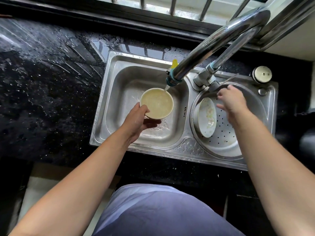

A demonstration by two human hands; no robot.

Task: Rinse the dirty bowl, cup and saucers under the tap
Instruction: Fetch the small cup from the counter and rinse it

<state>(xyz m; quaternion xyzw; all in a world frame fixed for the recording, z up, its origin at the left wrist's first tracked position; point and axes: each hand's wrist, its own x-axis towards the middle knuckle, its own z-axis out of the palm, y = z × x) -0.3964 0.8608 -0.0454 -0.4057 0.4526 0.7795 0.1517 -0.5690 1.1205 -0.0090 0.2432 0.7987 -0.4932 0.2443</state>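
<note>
My left hand (pixel 138 121) grips a white bowl (pixel 157 103) by its near rim, above the left basin of the steel sink (pixel 105 106). The bowl is full of cloudy yellowish water. A thin stream runs from the tap nozzle (pixel 172 80) onto the bowl's far rim. My right hand (pixel 232 101) hovers over the round right basin with fingers spread, holding nothing. Just left of that hand a dirty white saucer (pixel 207 117) leans on edge against the basin wall. No cup is in sight.
The chrome tap spout (pixel 221 41) arches from its base (pixel 203 79) between the basins. The right basin has a perforated strainer floor (pixel 223 133). A round white knob (pixel 262 74) sits at the sink's back right corner. Wet black countertop (pixel 42 86) spreads to the left.
</note>
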